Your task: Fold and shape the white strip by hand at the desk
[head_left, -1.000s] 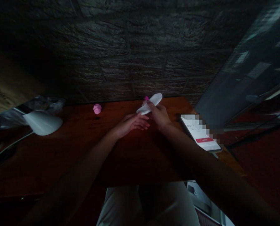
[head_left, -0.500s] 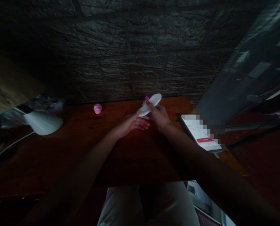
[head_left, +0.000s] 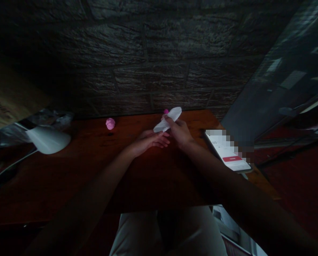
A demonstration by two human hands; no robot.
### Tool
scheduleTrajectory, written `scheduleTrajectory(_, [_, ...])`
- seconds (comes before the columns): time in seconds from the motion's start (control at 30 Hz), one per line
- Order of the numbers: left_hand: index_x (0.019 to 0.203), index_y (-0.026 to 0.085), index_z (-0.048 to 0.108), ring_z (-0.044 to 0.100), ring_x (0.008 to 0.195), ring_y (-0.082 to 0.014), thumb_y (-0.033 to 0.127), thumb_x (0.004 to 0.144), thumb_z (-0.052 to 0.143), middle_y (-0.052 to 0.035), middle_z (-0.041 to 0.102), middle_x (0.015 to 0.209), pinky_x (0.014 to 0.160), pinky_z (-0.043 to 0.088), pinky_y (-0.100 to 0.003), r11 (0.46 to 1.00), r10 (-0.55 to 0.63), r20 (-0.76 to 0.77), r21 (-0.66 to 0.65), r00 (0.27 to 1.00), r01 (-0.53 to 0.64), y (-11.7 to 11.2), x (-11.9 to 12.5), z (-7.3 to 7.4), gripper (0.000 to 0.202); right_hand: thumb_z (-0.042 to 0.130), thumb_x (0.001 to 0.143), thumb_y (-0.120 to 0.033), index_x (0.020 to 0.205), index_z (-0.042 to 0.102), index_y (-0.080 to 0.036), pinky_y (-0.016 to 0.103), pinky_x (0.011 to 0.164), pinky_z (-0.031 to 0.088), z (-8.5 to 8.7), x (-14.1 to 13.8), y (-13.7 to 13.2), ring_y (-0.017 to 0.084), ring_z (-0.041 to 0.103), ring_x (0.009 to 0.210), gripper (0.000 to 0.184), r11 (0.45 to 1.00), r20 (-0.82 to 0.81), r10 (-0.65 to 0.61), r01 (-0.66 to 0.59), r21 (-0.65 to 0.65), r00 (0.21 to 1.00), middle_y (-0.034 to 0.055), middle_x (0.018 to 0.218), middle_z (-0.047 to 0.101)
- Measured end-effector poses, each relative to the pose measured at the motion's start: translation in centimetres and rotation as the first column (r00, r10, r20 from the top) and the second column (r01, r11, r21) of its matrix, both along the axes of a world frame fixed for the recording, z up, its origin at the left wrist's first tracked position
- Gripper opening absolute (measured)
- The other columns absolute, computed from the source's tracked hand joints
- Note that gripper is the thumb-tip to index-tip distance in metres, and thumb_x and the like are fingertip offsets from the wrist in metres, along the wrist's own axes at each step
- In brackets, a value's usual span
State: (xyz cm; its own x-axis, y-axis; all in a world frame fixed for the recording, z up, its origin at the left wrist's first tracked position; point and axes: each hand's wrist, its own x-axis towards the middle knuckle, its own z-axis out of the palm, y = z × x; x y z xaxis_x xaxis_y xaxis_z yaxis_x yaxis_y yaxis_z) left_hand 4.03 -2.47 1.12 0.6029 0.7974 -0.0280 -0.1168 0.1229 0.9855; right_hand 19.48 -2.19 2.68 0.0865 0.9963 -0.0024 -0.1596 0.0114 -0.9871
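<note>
My right hand [head_left: 179, 133] pinches a white tissue [head_left: 168, 118] above the far middle of the dark wooden table [head_left: 94, 170]. The lower end of the tissue touches the fingers of my left hand [head_left: 150, 139], which lies flat and stretched out with its fingers pointing right. A small pink thing [head_left: 166, 111] peeks out just behind the tissue; I cannot tell whether it is held. A pink lump [head_left: 110, 123] sits on the table to the left, near the wall.
A phone [head_left: 229, 154] with a lit screen lies at the table's right edge. A white lamp head [head_left: 48, 139] hangs over the left side, with crumpled plastic [head_left: 50, 116] behind it. A dark stone wall closes the back. The scene is dim.
The tissue in my right hand has shifted slightly left and down along my left fingers. Both hands stay in nearly the same place.
</note>
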Motion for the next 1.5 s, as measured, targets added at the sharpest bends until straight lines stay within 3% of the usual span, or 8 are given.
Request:
scheduleTrajectory(0.43, [0.098,0.010,0.069,0.069,0.074,-0.0168,0.057,0.077,0.070,-0.0102,0.074,0.082,0.072,0.052,-0.030,1.000,-0.013,-0.020,0.024,1.000,0.013,0.06,0.04,-0.16,0.051,0.071,0.069,-0.052,0.069,0.063,-0.016,0.029,0.061,0.040,-0.41,-0.11,0.28,0.014,0.053,0.063,0.037,1.000,0.008,0.000,0.000,0.013,1.000,0.0024,0.067,0.060])
scheduleTrajectory(1.1, [0.097,0.010,0.070,0.069,0.075,-0.0176,0.060,0.082,0.063,-0.0118,0.074,0.084,0.074,0.052,-0.031,0.999,-0.024,-0.023,0.026,0.999,0.025,0.12,-0.03,-0.23,0.053,0.066,0.075,-0.051,0.069,0.063,-0.016,0.030,0.062,0.042,-0.30,-0.22,0.00,0.016,0.054,0.064,0.036,1.000,0.077,-0.001,0.000,0.008,0.997,0.0037,0.067,0.061])
scheduleTrajectory(1.5, [0.095,0.010,0.070,0.069,0.073,-0.0182,0.067,0.074,0.067,-0.0110,0.075,0.082,0.071,0.052,-0.030,1.000,-0.012,-0.022,0.015,1.000,0.013,0.02,0.09,0.02,0.061,0.068,0.073,-0.051,0.070,0.063,-0.015,0.030,0.063,0.042,0.05,-0.20,-0.19,0.016,0.054,0.065,0.036,1.000,0.081,-0.001,0.001,0.000,0.997,0.0035,0.068,0.062])
